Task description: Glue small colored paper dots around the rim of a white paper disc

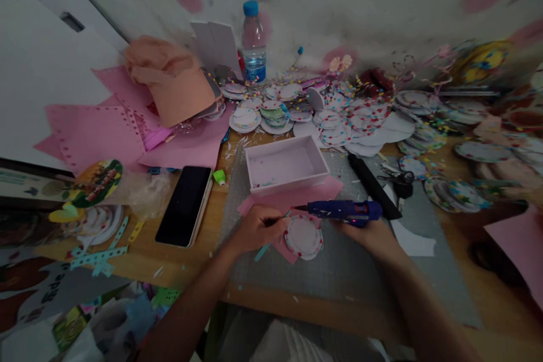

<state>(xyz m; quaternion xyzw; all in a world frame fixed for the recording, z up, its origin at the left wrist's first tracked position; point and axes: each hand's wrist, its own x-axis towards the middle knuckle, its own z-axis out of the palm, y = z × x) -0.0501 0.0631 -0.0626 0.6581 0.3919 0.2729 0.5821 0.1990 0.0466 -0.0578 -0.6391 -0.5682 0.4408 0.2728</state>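
My right hand (371, 236) is wrapped round a dark blue glue gun (339, 210), which lies level and points left; a small red light shows on its body. The fingers of my left hand (258, 229) pinch a thin teal paper strip (262, 252), whose tail hangs out below the hand. The gun's tip is close to the strip's upper end by my left fingertips; I cannot tell if they touch. Between the hands lies a round white paper disc (303, 236) edged with red dots, on pink paper (282, 246).
A white open box (286, 164) stands behind my hands on a grey cutting mat (348, 288). Left are a phone (184, 206) and teal punched strips (99, 259). Several decorated discs (335, 127), a water bottle (254, 45) and a peach cap (169, 82) line the back. Keys (403, 178) lie right.
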